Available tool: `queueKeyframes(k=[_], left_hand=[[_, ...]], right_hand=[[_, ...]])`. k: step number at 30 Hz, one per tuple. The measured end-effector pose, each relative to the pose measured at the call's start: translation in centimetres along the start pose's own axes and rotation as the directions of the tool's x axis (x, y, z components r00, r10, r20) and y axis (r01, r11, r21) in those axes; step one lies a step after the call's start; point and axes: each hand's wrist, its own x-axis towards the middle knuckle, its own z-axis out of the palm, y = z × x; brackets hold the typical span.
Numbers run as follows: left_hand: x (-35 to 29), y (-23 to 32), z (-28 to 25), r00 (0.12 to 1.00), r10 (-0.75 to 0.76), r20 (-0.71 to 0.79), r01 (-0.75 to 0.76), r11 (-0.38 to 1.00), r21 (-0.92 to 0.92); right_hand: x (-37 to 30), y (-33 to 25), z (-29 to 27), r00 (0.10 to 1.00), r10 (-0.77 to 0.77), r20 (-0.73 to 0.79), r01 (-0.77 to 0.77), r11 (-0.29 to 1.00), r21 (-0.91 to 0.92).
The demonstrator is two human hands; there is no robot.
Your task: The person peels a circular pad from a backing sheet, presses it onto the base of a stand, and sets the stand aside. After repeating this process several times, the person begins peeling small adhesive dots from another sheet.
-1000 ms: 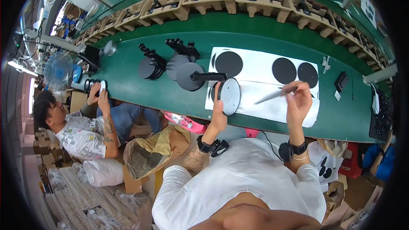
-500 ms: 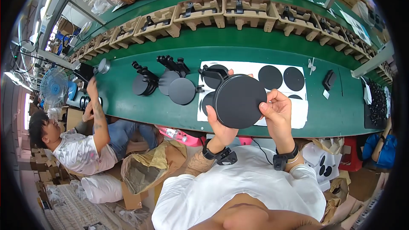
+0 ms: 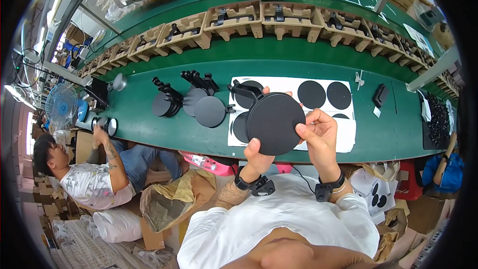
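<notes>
My left hand (image 3: 259, 158) grips a black round stand base (image 3: 275, 123) from below and behind, with its thumb at the lower edge. A jointed black arm (image 3: 244, 89) sticks out from the base at the upper left. At the right rim, my right hand (image 3: 321, 134) has its thumb and fingers closed on the edge of the disc's flat black face. Behind them on the bench lies a white backing sheet (image 3: 348, 139) bearing several black round pads (image 3: 311, 94). Further left are more stands with round black bases (image 3: 209, 111).
Brown moulded trays (image 3: 234, 20) with black parts line the raised shelf behind the green bench (image 3: 194, 140). At right are a black oblong part (image 3: 381, 95), a white clip (image 3: 359, 79) and a heap of small black parts (image 3: 436, 119). A co-worker (image 3: 94, 182) sits at left.
The base in my hands has shifted slightly left and down in the picture, and both hands keep hold. The co-worker's raised hand has come down towards round parts on the bench.
</notes>
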Motion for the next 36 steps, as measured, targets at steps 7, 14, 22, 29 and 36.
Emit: queueKeyframes(k=[7,14,22,29,36], left_hand=[[0.1,-0.1,-0.1,0.998,-0.033,-0.055,0.034,0.999,0.017],[0.1,-0.9,-1.0,0.994,0.074,-0.086,-0.056,0.98,0.19],[0.4,-1.7,-1.4,0.948,0.134,-0.289,-0.166,0.982,-0.091],[1.3,-4.6,-4.0,0.967,0.195,-0.164,-0.15,0.956,0.253],[2.4,-3.7,-9.5,0.993,0.067,-0.093,-0.08,0.986,-0.149]], right_hand=[[0.5,-0.5,0.0,0.998,-0.026,-0.05,0.019,0.992,-0.125],[2.8,-1.1,-0.5,0.986,-0.165,0.016,0.127,0.688,-0.714],[2.9,-1.1,-0.4,0.782,-0.561,0.274,0.448,0.2,-0.871],[3.2,1.0,-0.6,0.563,-0.617,0.55,0.738,0.076,-0.67],[10.0,1.7,-3.0,0.865,-0.498,0.07,0.459,0.725,-0.514]])
